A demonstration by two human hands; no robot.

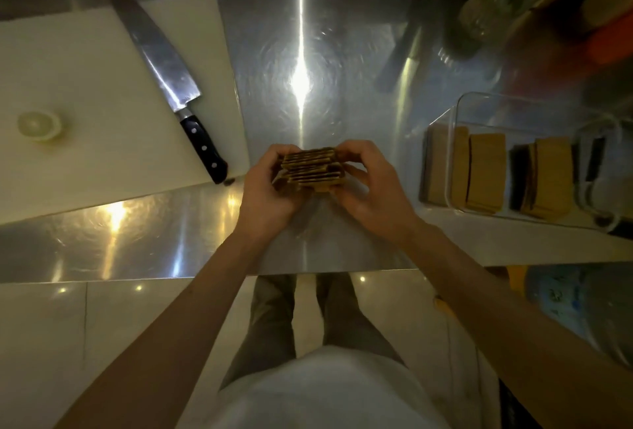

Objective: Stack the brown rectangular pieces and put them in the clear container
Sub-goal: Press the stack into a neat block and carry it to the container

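A stack of brown rectangular pieces (310, 170) is held edge-up just above the steel table, near its front edge. My left hand (269, 188) grips the stack's left side and my right hand (371, 185) grips its right side, fingers curled around it. The clear container (479, 103) stands at the right of the table. Inside it, more brown pieces (486, 171) stand on edge in three groups.
A white cutting board (85, 103) lies at the left with a large black-handled knife (164, 65) and a pale round slice (39, 125) on it. Dark jars and blurred items (496, 0) crowd the far right. The steel table (301, 51) shows bare metal in its middle.
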